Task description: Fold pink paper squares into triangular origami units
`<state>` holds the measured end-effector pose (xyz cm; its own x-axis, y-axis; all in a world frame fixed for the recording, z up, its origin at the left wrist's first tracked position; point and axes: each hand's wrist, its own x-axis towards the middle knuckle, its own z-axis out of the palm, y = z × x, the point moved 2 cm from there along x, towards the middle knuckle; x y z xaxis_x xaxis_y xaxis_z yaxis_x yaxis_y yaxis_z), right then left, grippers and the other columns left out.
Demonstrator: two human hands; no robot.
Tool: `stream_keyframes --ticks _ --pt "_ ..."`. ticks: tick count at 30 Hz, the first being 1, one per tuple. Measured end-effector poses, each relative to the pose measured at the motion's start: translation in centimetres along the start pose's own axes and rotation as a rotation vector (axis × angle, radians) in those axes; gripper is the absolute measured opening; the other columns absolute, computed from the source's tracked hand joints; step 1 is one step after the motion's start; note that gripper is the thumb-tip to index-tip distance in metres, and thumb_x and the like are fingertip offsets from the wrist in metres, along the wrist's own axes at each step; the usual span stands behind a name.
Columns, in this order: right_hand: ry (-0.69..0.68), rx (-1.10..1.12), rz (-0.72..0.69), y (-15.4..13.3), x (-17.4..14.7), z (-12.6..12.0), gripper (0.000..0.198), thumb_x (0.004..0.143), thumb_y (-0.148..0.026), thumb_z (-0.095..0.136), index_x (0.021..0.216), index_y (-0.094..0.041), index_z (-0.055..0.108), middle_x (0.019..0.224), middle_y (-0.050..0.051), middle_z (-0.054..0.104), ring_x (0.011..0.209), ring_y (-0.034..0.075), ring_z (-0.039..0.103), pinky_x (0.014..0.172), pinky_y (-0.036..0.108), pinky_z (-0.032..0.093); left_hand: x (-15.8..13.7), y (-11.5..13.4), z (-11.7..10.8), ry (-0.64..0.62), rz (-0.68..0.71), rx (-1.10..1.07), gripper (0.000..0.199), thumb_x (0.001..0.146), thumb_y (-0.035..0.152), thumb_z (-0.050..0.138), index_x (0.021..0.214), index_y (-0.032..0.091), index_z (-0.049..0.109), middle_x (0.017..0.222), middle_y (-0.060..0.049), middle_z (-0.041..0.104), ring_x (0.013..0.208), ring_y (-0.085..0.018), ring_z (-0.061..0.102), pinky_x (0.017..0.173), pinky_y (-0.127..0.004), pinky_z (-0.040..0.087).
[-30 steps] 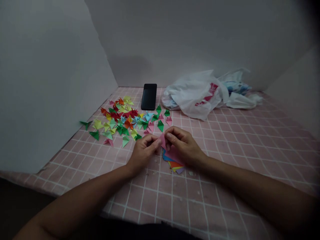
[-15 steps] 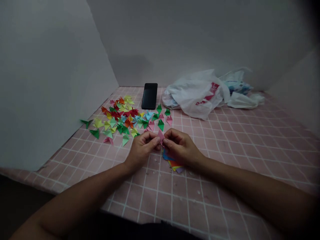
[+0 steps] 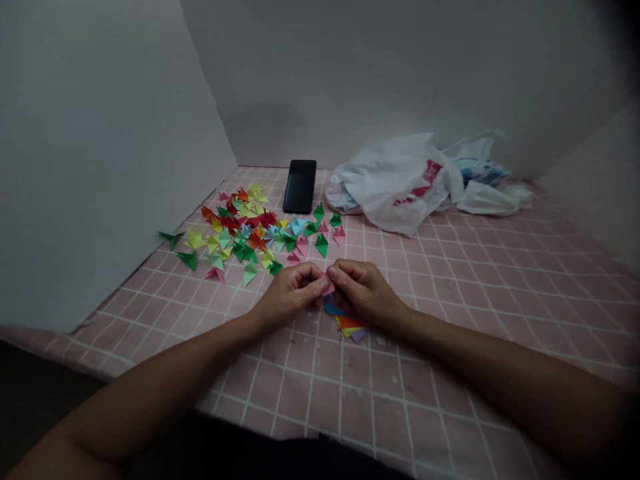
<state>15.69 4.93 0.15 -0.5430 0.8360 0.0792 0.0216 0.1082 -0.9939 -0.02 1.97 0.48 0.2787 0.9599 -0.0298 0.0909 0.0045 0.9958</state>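
A small piece of folded pink paper (image 3: 328, 287) is pinched between my two hands, mostly covered by the fingers. My left hand (image 3: 296, 291) grips its left side with thumb and forefinger. On the other side, my right hand (image 3: 364, 291) is closed on it, thumb and fingertips together. Beneath the right hand lies a stack of coloured paper (image 3: 350, 323), with blue, orange, yellow and purple edges showing. Just beyond my left hand spreads a crowd of small folded paper cranes (image 3: 244, 251) in green, yellow, red, orange, blue and pink.
A black phone (image 3: 300, 187) lies behind the cranes. To its right sits a crumpled white plastic bag (image 3: 395, 183) with red print, and another bag with blue contents (image 3: 480, 172) beside it. Pale walls (image 3: 100, 133) border the table, which has a pink checked cloth (image 3: 450, 287).
The fingertips have drawn closer over the pink paper, which now shows less and points up less. The whole view has shifted slightly.
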Motion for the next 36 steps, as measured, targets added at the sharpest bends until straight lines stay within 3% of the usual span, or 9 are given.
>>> stream_keyframes --ticks 3,7,11,15,18,21,25,29,36 --pt "-0.025 -0.065 -0.066 -0.2 0.2 -0.2 0.034 0.089 -0.042 0.060 0.065 -0.019 0.053 0.056 -0.004 0.048 0.052 0.010 0.041 0.049 0.024 0.032 0.1 -0.1 0.0 -0.024 -0.028 0.060 0.028 0.081 0.041 0.067 0.075 0.017 0.056 0.063 0.002 0.055 0.053 -0.010 0.050 0.051 -0.022 0.038" --pt "0.075 -0.275 -0.180 -0.8 -0.1 -0.3 0.032 0.091 -0.033 0.055 0.063 -0.019 0.053 0.058 -0.002 0.052 0.055 0.011 0.045 0.053 0.025 0.034 -0.1 -0.2 0.4 -0.096 -0.066 -0.001 0.031 0.085 0.046 0.063 0.076 0.017 0.058 0.057 0.002 0.055 0.050 -0.010 0.051 0.051 -0.022 0.036" --pt "0.113 -0.152 -0.077 -0.7 -0.5 0.0 0.042 0.095 -0.043 0.050 0.060 -0.020 0.047 0.052 -0.004 0.047 0.047 0.009 0.040 0.047 0.025 0.032 -0.3 0.1 0.6 -0.122 -0.027 -0.056 0.032 0.087 0.047 0.062 0.076 0.017 0.058 0.058 0.003 0.055 0.046 -0.007 0.046 0.047 -0.020 0.034" --pt "-0.040 0.053 0.067 -0.3 -0.1 0.2 0.045 0.091 -0.058 0.055 0.065 -0.021 0.048 0.051 -0.006 0.044 0.043 0.008 0.036 0.042 0.023 0.028 -0.2 -0.2 0.3 -0.145 -0.047 -0.025 0.033 0.085 0.048 0.064 0.077 0.018 0.056 0.056 0.005 0.051 0.044 -0.007 0.043 0.043 -0.020 0.032" --pt "-0.078 -0.013 -0.004 -0.5 0.2 -0.1 0.043 0.087 -0.054 0.063 0.064 -0.020 0.050 0.053 -0.006 0.044 0.048 0.008 0.037 0.046 0.022 0.028 0.0 -0.6 0.2 -0.131 -0.081 -0.036 0.033 0.082 0.048 0.067 0.077 0.019 0.054 0.051 0.007 0.048 0.041 -0.007 0.041 0.041 -0.019 0.030" --pt "0.030 -0.139 -0.078 -0.8 0.0 -0.2 0.041 0.090 -0.047 0.060 0.061 -0.019 0.051 0.054 -0.004 0.047 0.051 0.010 0.041 0.048 0.023 0.031 0.0 -0.7 0.2 -0.096 -0.073 -0.070 0.034 0.084 0.049 0.066 0.074 0.019 0.053 0.049 0.007 0.048 0.039 -0.007 0.042 0.042 -0.020 0.032" --pt "0.123 -0.065 -0.023 -0.6 -0.5 0.2 0.047 0.095 -0.051 0.052 0.059 -0.021 0.047 0.048 -0.004 0.045 0.045 0.010 0.039 0.045 0.024 0.031 -0.3 -0.1 0.2 -0.005 -0.020 -0.071 0.037 0.088 0.051 0.060 0.071 0.019 0.050 0.052 0.006 0.050 0.041 -0.007 0.045 0.046 -0.021 0.036" --pt "0.137 -0.041 -0.034 -0.4 -0.5 0.3 0.047 0.093 -0.055 0.054 0.061 -0.021 0.047 0.051 -0.005 0.041 0.045 0.009 0.034 0.044 0.024 0.027 -0.6 0.6 0.1 0.086 0.072 0.109 0.038 0.093 0.051 0.054 0.070 0.019 0.051 0.051 0.005 0.048 0.046 -0.009 0.045 0.049 -0.023 0.035" --pt "0.045 -0.010 -0.001 -0.6 0.3 -0.5 0.048 0.088 -0.054 0.060 0.058 -0.021 0.043 0.052 -0.006 0.038 0.047 0.008 0.030 0.043 0.024 0.023 -0.1 0.0 -0.2 0.023 0.017 -0.011 0.038 0.088 0.051 0.062 0.071 0.018 0.054 0.054 0.005 0.053 0.048 -0.009 0.049 0.051 -0.022 0.038"
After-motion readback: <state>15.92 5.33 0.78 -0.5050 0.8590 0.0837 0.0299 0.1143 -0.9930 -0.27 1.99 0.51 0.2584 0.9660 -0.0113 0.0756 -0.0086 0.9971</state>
